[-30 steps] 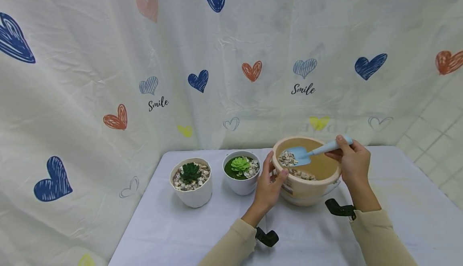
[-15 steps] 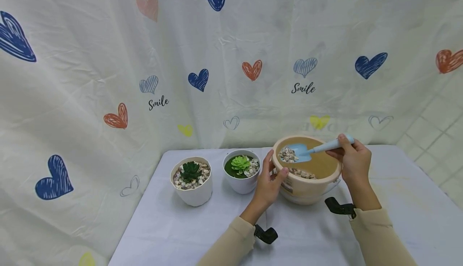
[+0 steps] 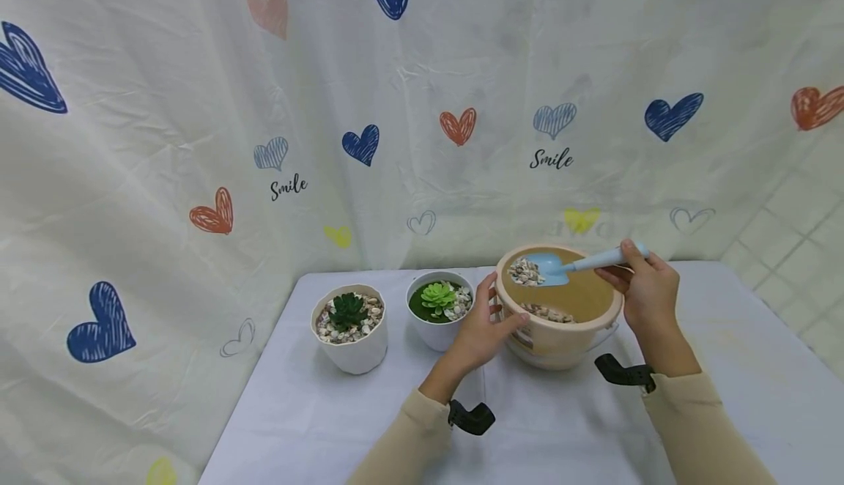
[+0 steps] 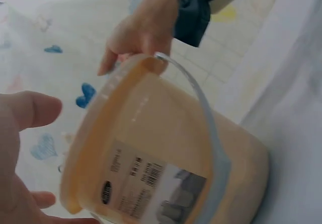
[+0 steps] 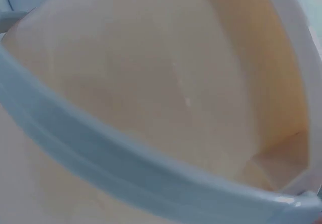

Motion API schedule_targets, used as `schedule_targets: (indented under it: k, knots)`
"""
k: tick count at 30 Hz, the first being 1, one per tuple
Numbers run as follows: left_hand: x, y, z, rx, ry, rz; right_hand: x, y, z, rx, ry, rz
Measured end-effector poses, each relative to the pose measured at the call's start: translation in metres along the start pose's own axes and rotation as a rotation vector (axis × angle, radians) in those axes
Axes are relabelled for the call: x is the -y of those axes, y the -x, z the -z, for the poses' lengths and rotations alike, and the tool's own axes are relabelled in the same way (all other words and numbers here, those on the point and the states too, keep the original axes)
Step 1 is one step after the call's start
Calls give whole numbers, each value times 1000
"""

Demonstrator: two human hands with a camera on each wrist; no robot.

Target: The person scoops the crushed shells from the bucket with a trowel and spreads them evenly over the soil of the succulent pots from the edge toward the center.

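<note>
My right hand (image 3: 649, 294) holds a light blue hand trowel (image 3: 550, 269) by its handle. Small stones (image 3: 525, 272) fill the blade, which is over the opening of a beige bucket (image 3: 554, 342). More pebbles (image 3: 546, 314) lie at the bottom of the bucket. At the bucket's left rim is my left hand (image 3: 478, 335), with thumb and fingers spread. In the left wrist view, the left thumb (image 4: 40, 108) stands apart from the bucket wall; whether the fingers touch the rim is unclear. The right wrist view shows the bucket's wall and its blue-grey handle (image 5: 126, 153), not the trowel.
A white pot (image 3: 356, 353) with a dark green succulent and pebbles stands at the left. Closer to the bucket is a smaller white pot (image 3: 437, 336) with a light green succulent and partial stones. A heart-printed curtain (image 3: 409, 177) hangs behind the white-covered table (image 3: 283, 434).
The loaded trowel has risen slightly, with its stones still on the blade. My left wrist has moved left and the hand's hold on the bucket rim has loosened.
</note>
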State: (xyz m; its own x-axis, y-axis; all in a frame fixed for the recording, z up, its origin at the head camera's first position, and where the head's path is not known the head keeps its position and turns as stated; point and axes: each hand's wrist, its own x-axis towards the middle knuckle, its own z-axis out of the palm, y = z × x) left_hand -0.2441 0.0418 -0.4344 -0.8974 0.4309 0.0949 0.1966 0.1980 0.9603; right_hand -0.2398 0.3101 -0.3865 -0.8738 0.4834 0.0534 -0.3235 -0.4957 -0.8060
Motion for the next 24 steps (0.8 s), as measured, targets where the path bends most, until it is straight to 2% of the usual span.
schedule_targets:
  k: [3, 6, 8, 10, 12, 14, 16, 18, 20, 22, 24]
  knots:
    - [-13, 10, 13, 66, -76, 28, 2, 0, -1, 23, -4, -19]
    - [-23, 20, 26, 114, -130, 21, 4, 2, -3, 46, -16, -38]
    - [-29, 26, 34, 122, -167, -3, 6, 4, -5, 56, -25, -49]
    - [-31, 29, 42, 99, -195, -52, 8, 5, -9, 61, -26, -55]
    - [-30, 30, 51, 29, -224, -126, 10, 7, -15, 57, -23, -60]
    - [-24, 27, 59, -82, -279, -237, 10, 8, -21, 58, -10, -62]
    - [-15, 24, 66, -195, -371, -337, 9, 8, -27, 63, -4, -64]
    - [-5, 21, 72, -303, -499, -400, 8, 8, -33, 83, -1, -64]
    - [5, 19, 76, -380, -630, -418, 5, 8, -39, 106, 3, -62]
    - [16, 17, 79, -416, -723, -370, 2, 8, -44, 126, 7, -67]
    - [27, 17, 80, -428, -768, -301, -2, 8, -49, 139, 14, -77]
